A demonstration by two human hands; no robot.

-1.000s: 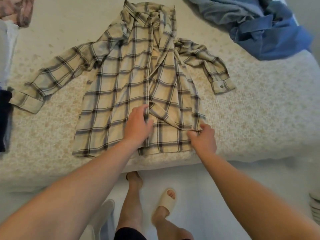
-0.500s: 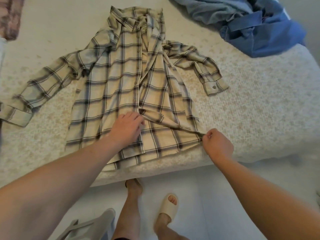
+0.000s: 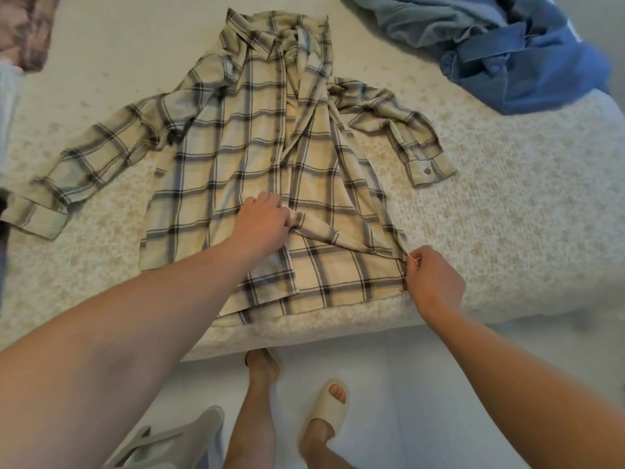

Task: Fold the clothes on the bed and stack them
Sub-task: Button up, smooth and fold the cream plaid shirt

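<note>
A cream plaid shirt [image 3: 216,157] lies front-up on the bed [image 3: 507,231], collar away from me, hem at the near edge. Its left sleeve stretches out to the left; the right sleeve lies crumpled beside the body. The right front panel's lower corner is turned over toward the middle. My left hand [image 3: 262,223] grips that turned-over corner near the button placket. My right hand [image 3: 434,282] pinches the shirt's right side seam close to the hem.
A heap of blue clothes [image 3: 527,52] lies at the bed's far right. A pinkish patterned cloth [image 3: 30,32] and other fabrics sit along the left edge. Below the bed are my feet, a cream slipper [image 3: 326,407] and a grey stool [image 3: 176,438].
My left hand went from lying flat on the shirt front to gripping the folded corner. My right hand slid right along the hem and now pinches the side seam.
</note>
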